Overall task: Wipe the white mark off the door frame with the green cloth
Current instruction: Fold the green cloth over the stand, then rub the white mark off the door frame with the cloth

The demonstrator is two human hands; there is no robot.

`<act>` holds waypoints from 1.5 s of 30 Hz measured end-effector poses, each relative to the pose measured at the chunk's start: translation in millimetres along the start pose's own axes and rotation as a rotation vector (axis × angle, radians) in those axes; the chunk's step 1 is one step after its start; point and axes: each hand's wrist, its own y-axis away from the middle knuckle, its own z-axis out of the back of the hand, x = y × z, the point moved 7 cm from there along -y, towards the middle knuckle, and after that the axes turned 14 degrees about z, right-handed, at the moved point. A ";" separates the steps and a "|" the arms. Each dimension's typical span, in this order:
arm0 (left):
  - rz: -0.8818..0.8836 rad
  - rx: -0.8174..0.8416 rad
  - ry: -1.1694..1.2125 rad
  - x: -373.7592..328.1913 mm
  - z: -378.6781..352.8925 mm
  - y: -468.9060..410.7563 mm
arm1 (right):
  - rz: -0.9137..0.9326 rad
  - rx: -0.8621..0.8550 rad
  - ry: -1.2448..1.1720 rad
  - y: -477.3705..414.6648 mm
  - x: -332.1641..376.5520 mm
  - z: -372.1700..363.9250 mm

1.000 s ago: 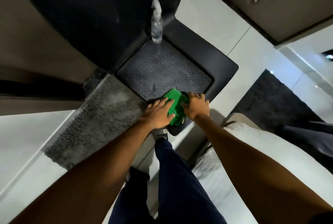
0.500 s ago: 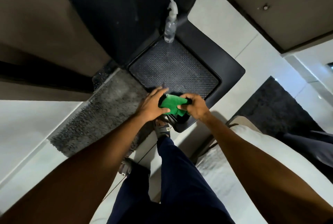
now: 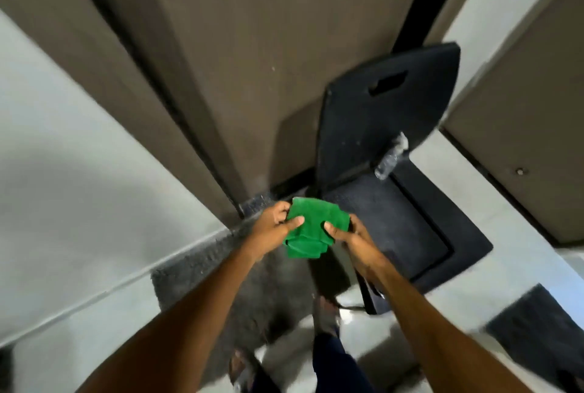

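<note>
green cloth (image 3: 308,232) up off the floor, folded into a thick, rumpled pad, layered edges hanging at its lower side. it's pinched at both sides, left hand (image 3: 272,228) one side, right hand (image 3: 347,235) the other, thumbs on top. brown door frame (image 3: 202,127) runs just beyond it; picture's blurred, no white mark to make out.

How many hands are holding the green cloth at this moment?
2. The left hand pinches the left edge of the green cloth, and the right hand pinches its right edge. The cloth is held in the air in front of the door.
</note>
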 end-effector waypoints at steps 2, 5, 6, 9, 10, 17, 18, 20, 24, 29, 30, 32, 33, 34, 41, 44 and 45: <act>-0.099 -0.073 -0.003 -20.4 48.2 29.7 | 0.112 0.022 0.011 1.8 31.1 -48.1; -0.258 -0.251 -0.040 -69.1 115.1 71.8 | 0.276 0.072 0.033 -6.1 96.1 -112.0; -0.320 -0.337 -0.067 -83.2 134.2 87.8 | 0.319 0.080 0.017 -5.2 116.1 -129.6; -0.534 -0.588 -0.180 -143.3 180.4 148.3 | 0.481 0.088 -0.030 -7.2 190.2 -178.9; -0.613 -0.653 -0.185 -160.6 192.5 172.3 | 0.546 0.083 -0.061 -4.9 217.6 -193.6; -1.125 -1.219 -0.582 -262.8 231.2 314.2 | 1.050 -0.025 0.034 52.1 409.4 -268.3; -1.138 -1.293 -0.637 -275.9 238.7 326.3 | 1.122 0.004 0.060 61.5 431.3 -280.4; -1.150 -1.431 -0.712 -302.3 256.5 350.0 | 1.239 0.078 0.100 77.6 471.5 -305.9; -1.164 -1.704 -0.731 -337.1 289.8 389.8 | 1.465 0.099 0.188 96.0 534.6 -344.2; -1.048 -1.781 -0.770 -379.7 323.2 408.4 | 1.734 -0.033 0.318 110.8 604.0 -372.9; -1.018 -1.806 -0.830 -385.7 330.1 408.2 | 1.738 -0.085 0.377 106.7 612.0 -377.0; -0.985 -1.915 -0.866 -392.6 349.7 414.3 | 1.761 -0.305 0.563 101.1 619.2 -377.4; -0.967 -1.980 -0.815 -396.5 364.7 423.4 | 1.821 -0.405 0.648 102.7 621.1 -379.0; -0.940 -2.032 -0.739 -397.2 379.2 433.1 | 1.906 -0.458 0.720 107.1 618.0 -380.6; -0.824 -2.173 -0.808 -415.4 432.3 422.8 | 1.983 -0.295 0.706 87.6 586.0 -412.8; -0.845 -2.193 -0.823 -415.5 438.2 422.0 | 1.898 -0.368 0.847 83.0 586.5 -430.8; -0.862 -2.197 -0.821 -415.2 437.1 423.4 | 1.896 -0.406 0.869 83.9 592.8 -432.3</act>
